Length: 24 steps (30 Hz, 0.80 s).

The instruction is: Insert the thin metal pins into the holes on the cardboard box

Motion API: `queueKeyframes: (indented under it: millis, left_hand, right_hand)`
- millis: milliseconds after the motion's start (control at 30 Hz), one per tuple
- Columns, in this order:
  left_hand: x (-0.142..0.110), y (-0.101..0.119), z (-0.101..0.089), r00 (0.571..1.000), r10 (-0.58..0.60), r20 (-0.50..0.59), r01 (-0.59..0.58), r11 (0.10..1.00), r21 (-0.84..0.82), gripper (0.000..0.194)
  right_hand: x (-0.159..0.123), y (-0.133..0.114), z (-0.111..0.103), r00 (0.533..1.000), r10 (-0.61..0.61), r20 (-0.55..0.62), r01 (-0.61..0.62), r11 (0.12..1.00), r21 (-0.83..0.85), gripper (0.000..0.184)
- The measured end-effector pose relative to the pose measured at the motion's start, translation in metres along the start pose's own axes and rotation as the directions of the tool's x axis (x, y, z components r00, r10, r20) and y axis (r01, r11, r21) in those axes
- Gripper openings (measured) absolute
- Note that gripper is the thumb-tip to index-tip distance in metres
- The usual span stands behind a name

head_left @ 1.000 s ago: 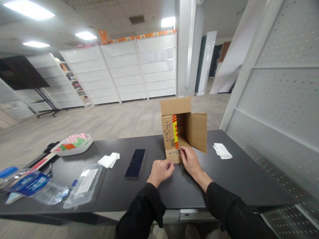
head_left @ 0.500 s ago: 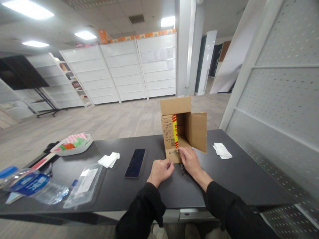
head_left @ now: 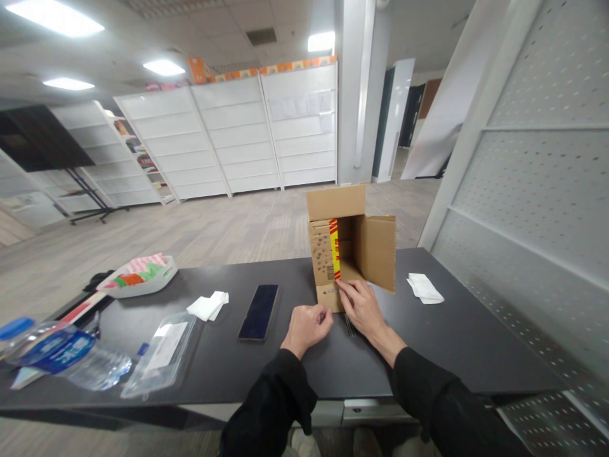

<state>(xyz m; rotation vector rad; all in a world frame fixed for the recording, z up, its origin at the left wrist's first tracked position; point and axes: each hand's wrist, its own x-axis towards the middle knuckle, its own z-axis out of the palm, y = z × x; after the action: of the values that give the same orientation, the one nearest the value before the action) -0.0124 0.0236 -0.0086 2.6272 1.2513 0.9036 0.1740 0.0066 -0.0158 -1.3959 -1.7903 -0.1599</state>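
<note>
An opened cardboard box (head_left: pixel 325 254) stands on the dark table, its mouth facing me. Its left flap carries a strip of yellow and red tape (head_left: pixel 335 247) and many small dark spots. My right hand (head_left: pixel 362 308) has its fingertips drawn together at the box's lower front flap (head_left: pixel 328 295), near the tape's bottom end; whatever they pinch is too small to name. Curled closed, my left hand (head_left: pixel 306 327) rests on the table just left of that flap, its contents hidden. Thin dark sticks (head_left: pixel 349 325) lie partly under my right hand.
A phone (head_left: pixel 258 312), a folded tissue (head_left: pixel 208 306) and a clear plastic case (head_left: pixel 164 355) lie to the left. Farther left are a water bottle (head_left: pixel 66 355) and a white basket (head_left: pixel 169 274). Another tissue (head_left: pixel 425 288) is at right, near a perforated panel (head_left: pixel 537 222).
My right hand's fingertips have shifted slightly left and up, toward the lower end of the tape. My left hand and the box have stayed put.
</note>
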Motion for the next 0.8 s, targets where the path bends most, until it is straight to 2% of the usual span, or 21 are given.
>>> queueKeyframes:
  millis: [200,400,800]
  left_hand:
    - [0.0001,0.0006,0.0000,1.000,0.000,-0.004,0.000,1.000,-0.004,0.032]
    - [0.0005,0.0002,-0.0002,1.000,-0.010,0.006,0.010,1.000,-0.004,0.032]
    - [-0.0004,-0.0010,0.0012,1.000,-0.011,0.009,0.010,1.000,0.011,0.032]
  right_hand:
    - [0.0002,-0.0014,-0.0003,0.999,0.015,-0.031,-0.014,1.000,0.008,0.020]
    - [-0.0003,-0.0012,-0.0014,1.000,0.017,0.009,-0.016,0.999,-0.029,0.013]
    - [-0.0024,-0.0021,-0.0026,0.999,0.038,-0.001,-0.038,0.999,-0.025,0.018]
